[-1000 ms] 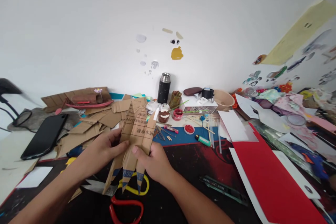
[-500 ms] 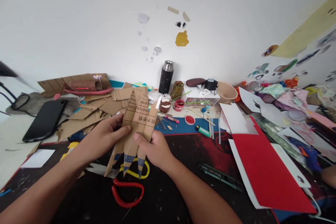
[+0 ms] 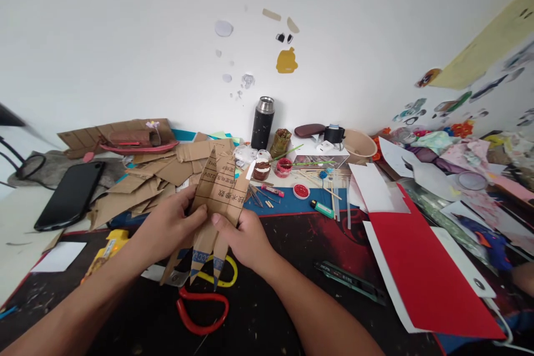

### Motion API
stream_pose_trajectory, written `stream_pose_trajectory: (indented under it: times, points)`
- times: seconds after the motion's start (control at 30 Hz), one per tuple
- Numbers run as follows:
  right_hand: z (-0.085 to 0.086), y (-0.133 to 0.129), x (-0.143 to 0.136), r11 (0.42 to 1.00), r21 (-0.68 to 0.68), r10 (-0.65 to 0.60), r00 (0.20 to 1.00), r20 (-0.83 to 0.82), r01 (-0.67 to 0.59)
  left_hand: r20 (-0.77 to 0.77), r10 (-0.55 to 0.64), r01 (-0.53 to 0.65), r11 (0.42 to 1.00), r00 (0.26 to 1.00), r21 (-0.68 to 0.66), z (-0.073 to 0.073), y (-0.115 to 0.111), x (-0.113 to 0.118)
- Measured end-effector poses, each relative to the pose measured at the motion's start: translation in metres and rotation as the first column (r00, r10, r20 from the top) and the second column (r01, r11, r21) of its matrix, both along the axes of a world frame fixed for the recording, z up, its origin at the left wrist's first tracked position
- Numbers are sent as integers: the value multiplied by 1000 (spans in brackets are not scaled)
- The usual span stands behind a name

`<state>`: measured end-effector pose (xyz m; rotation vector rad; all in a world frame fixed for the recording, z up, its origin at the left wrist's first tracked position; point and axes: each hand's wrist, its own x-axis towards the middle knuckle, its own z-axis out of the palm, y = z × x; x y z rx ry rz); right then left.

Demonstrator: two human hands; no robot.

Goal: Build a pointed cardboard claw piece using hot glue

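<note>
Printed brown cardboard [image 3: 223, 192], cut to long points at its ends, is held upright between my two hands. My left hand [image 3: 177, 222] pinches its left side with the thumb on the front face. On the right edge, my right hand [image 3: 246, 239] grips it, its thumb also pressing the front. The fingers behind the cardboard are hidden. Just below the lower points lie scissors with one red and one yellow handle loop [image 3: 204, 311]; the cardboard covers part of them. A yellow tool [image 3: 110, 250] rests beside my left forearm, partly hidden by it.
Cardboard scraps [image 3: 137, 186] are heaped at the back left, near a black phone [image 3: 69, 194]. A black flask [image 3: 262, 125] stands by the wall beside open paint jars [image 3: 283, 167]. To the right lie a cutter knife [image 3: 350, 281] and red paper [image 3: 429, 267].
The cardboard has tilted slightly and its lower points have shifted a little left and down. Both hands keep their hold. More of the yellow tool shows beside my left forearm.
</note>
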<state>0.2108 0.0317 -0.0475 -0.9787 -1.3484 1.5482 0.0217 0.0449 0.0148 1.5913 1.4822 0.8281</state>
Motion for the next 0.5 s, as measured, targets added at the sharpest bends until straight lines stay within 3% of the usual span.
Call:
stream_pose_trajectory:
  times: [0.2, 0.4, 0.5]
  points:
    - [0, 5, 6, 998, -15, -66, 997, -38, 65, 136, -134, 155, 976, 982, -156, 0, 1, -7]
    - [0, 7, 7, 997, -35, -75, 996, -43, 73, 217, -160, 208, 953, 963, -219, 1, -1, -2]
    - [-3, 7, 5, 997, -40, -73, 997, -41, 71, 171, -130, 161, 970, 977, -182, 0, -2, 1]
